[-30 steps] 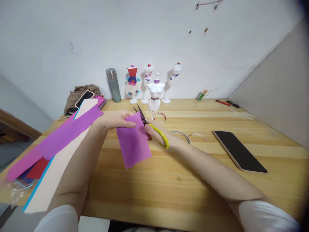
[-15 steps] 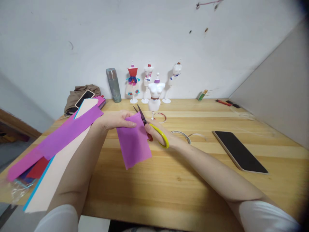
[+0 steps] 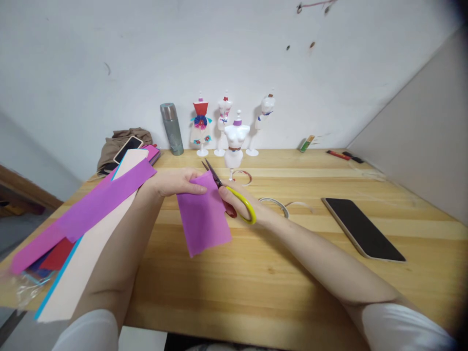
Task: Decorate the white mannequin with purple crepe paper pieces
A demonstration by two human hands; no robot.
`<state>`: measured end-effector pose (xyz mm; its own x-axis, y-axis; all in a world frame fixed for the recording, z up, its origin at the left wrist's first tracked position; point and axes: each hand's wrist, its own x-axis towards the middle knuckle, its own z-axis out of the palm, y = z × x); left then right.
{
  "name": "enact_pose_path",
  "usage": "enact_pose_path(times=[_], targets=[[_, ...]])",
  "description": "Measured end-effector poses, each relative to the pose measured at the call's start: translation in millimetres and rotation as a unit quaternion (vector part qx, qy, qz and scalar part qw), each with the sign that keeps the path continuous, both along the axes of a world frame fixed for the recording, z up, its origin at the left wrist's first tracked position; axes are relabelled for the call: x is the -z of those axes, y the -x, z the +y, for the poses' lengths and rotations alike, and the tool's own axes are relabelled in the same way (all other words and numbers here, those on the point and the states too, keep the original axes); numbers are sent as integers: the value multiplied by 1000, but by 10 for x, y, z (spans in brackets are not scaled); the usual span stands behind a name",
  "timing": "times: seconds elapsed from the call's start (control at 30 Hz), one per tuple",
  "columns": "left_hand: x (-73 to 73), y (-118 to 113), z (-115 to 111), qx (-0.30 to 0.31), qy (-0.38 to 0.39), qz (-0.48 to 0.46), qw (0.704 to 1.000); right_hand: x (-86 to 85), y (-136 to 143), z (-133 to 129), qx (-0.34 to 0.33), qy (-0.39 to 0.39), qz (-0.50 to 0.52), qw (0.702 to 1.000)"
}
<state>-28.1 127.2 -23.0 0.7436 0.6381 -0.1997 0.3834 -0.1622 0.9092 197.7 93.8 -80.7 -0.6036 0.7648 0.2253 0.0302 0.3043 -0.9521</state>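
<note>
My left hand (image 3: 182, 182) pinches the top of a purple fabric piece (image 3: 204, 222), thumb in front and fingers behind. The piece hangs down above the table, its lower corners free. In my right hand (image 3: 232, 197) is a pair of scissors (image 3: 243, 204) with yellow and red handle loops and dark blades. The blades point up and away, slightly parted, at the upper right edge of the fabric. Just beyond my hands stands a small white dress-form mannequin (image 3: 236, 139) with a purple neck band and a brown waist band.
Along the wall stand a dressed mannequin (image 3: 201, 122), two more forms and a grey flask (image 3: 171, 129). Coloured fabric strips (image 3: 106, 204) lie by my left arm, a phone (image 3: 127, 149) near them. A black tablet-like device (image 3: 360, 228) and tape rolls (image 3: 274, 202) lie right.
The scissors' handles have spread a little, showing more of the red loop. The fabric's lower right corner has swung slightly right. My left hand stays in place.
</note>
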Motion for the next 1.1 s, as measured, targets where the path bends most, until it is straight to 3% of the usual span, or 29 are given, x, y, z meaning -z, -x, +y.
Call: enact_pose_path(times=[0.6, 0.93, 1.1], targets=[[-105, 32, -11, 2, -59, 40, 997, 3, 17, 36, -4, 33, 34, 999], [-144, 16, -33, 1, -106, 83, 991, -19, 161, 8, -27, 133, 72, 988], [-147, -32, -65, 0, -81, 56, 995, 14, 197, 26, 2, 155, 94, 983]])
